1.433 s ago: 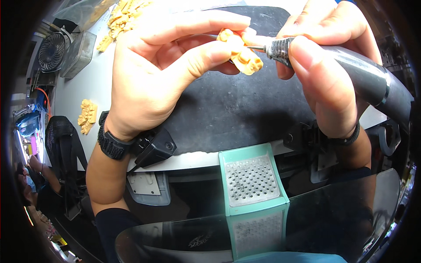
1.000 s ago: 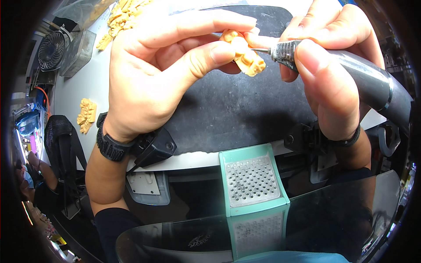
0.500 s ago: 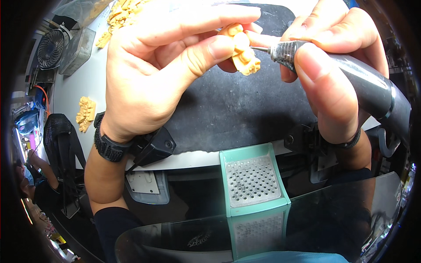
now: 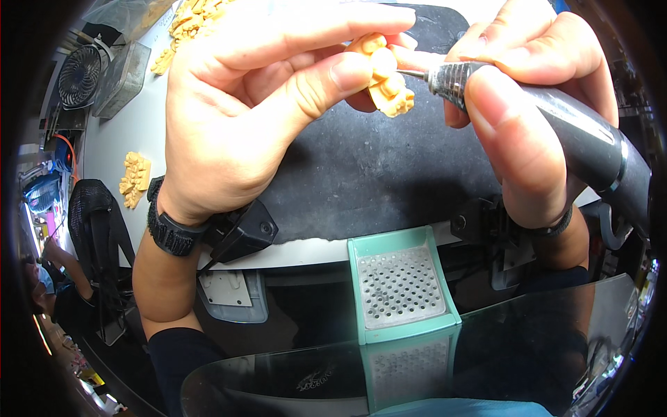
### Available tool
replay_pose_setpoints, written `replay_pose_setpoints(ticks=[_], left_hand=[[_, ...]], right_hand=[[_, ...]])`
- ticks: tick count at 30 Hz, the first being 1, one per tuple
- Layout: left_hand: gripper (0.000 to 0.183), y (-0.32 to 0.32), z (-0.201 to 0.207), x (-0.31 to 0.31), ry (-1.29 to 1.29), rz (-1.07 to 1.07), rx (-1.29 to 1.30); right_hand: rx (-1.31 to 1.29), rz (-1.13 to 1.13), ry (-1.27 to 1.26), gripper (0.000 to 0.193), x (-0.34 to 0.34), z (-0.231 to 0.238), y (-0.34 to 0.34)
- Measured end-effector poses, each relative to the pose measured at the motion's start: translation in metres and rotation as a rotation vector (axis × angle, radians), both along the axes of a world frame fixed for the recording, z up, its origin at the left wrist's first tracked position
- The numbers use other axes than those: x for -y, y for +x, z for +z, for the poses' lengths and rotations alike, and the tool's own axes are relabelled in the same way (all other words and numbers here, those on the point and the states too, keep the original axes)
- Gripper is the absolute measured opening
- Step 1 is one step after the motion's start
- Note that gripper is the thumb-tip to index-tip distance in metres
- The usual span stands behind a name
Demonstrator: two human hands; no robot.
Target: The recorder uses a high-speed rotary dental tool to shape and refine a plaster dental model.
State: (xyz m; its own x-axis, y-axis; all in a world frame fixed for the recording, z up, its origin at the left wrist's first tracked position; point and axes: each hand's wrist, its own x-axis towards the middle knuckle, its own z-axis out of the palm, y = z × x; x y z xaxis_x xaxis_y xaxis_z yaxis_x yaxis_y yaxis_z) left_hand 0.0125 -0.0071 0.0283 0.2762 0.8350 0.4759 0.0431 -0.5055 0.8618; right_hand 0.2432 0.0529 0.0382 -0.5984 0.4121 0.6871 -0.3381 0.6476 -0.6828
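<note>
Pinched between the thumb and fingers of my left hand (image 4: 229, 132) is a yellow plaster dental model (image 4: 390, 94), raised above the dark bench mat (image 4: 361, 174). My right hand (image 4: 531, 118) grips a black rotary handpiece (image 4: 573, 125) like a pen, its thumb near the ribbed collar. A thin metal bur (image 4: 411, 74) points left from the handpiece, its tip at the model's right side; whether it touches, I cannot tell. Fingers of my right hand reach toward the model behind the bur. My left fingers hide part of the model.
A green tray with a perforated metal plate (image 4: 401, 285) juts from the bench's near edge. Another yellow dental model (image 4: 135, 179) lies at left, and several more (image 4: 198, 21) sit farther back. A metal box (image 4: 121, 80) and small black fan (image 4: 80, 76) stand at far left. A transparent shield (image 4: 278, 375) spans the foreground.
The dental model and my left hand have shifted very slightly up. The handpiece stays almost in place, its bur still at the model's right side.
</note>
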Motion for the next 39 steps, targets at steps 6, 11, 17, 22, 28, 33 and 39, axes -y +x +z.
replay_pose_setpoints(ticks=[6,11,17,22,28,33,39], left_hand=[[0.036,-0.006,-0.033,-0.01,0.023,-0.022,0.186],[0.036,-0.005,-0.031,-0.013,0.043,-0.07,0.237],[0.037,-0.002,0.002,-0.004,0.023,-0.035,0.001],[0.037,-0.001,0.005,-0.001,0.008,-0.006,-0.08],[0.037,-0.01,-0.009,-0.004,0.003,-0.007,0.002],[0.037,-0.009,-0.01,-0.004,0.062,0.014,-0.046],[0.037,-0.007,-0.01,-0.003,0.04,0.024,-0.032]], right_hand=[[-0.004,0.008,0.016,0.012,-0.005,0.002,-0.01],[-0.005,0.009,0.022,0.012,-0.007,0.001,-0.01],[-0.008,0.007,0.03,0.012,-0.005,0.0,-0.002],[-0.011,0.01,0.037,0.012,-0.004,-0.001,-0.009],[-0.014,0.009,0.047,0.012,-0.005,0.0,-0.008],[-0.016,0.007,0.053,0.012,-0.007,-0.001,-0.007],[-0.021,0.005,0.063,0.012,-0.015,-0.003,-0.003]])
